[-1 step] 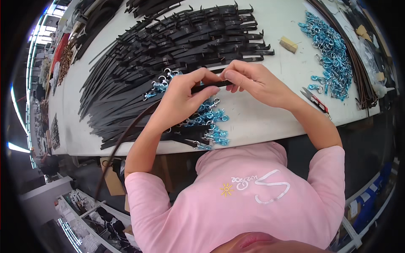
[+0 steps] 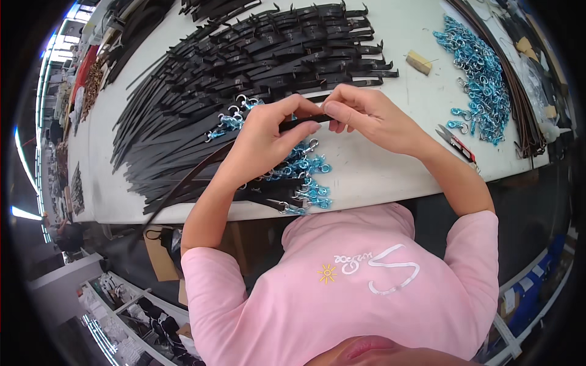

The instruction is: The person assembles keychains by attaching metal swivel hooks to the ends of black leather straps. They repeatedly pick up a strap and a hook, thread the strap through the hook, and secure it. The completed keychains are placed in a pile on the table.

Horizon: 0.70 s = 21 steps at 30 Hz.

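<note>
table: white top [image 2: 378, 177], in a workroom with loaded shelves [image 2: 131, 314] at lower left
strap: dark strap [image 2: 299, 122], held above the table, its tail running past the left forearm and over the front edge
left hand [image 2: 268, 131]: pinching the strap between thumb and fingers
right hand [image 2: 366, 119]: closed around the strap's end, fingertips partly hidden
left side: black straps [image 2: 262, 61] spread out, blue clips [image 2: 314, 192] near the left hand
right side: yellow block [image 2: 419, 63], red-handled snips [image 2: 461, 147], blue clip pile [image 2: 479, 73]

Table [image 2: 378, 177] bright; left lights [image 2: 27, 213] glare; rim bent, seemingly blurred.
</note>
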{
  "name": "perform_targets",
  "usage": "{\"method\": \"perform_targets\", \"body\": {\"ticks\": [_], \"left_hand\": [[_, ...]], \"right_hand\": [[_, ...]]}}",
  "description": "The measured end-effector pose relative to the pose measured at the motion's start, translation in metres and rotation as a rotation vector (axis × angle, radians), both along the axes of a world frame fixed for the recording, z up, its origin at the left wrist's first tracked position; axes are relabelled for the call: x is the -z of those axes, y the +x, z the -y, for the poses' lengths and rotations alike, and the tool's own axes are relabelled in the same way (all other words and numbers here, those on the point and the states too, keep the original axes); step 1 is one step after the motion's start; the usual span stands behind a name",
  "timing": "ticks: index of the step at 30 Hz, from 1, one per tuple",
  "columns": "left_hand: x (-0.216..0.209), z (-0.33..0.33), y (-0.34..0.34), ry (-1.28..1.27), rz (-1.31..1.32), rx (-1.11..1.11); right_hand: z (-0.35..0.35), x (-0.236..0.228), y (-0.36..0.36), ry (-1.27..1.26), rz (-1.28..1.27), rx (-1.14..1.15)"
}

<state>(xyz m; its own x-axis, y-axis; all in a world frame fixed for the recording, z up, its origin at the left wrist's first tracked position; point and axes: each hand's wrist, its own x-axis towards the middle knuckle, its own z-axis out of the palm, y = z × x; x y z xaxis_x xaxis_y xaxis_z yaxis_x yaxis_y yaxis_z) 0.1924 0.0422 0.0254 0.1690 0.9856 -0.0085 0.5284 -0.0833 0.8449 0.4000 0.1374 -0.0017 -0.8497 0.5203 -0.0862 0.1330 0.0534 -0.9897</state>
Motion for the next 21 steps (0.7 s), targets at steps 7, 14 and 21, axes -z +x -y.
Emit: {"method": "perform_targets", "body": {"ticks": [7,14,21], "left_hand": [[0.014,-0.007,-0.003,-0.103,-0.008,0.001],[0.009,-0.017,-0.007,-0.342,0.223,0.066],[0.012,-0.027,-0.006,-0.435,0.255,0.082]], "right_hand": [[-0.002,0.010,0.005,0.039,0.039,0.028],[-0.004,0.019,0.003,-0.094,-0.065,0.089],[-0.004,0.025,0.001,-0.159,-0.130,0.128]]}}
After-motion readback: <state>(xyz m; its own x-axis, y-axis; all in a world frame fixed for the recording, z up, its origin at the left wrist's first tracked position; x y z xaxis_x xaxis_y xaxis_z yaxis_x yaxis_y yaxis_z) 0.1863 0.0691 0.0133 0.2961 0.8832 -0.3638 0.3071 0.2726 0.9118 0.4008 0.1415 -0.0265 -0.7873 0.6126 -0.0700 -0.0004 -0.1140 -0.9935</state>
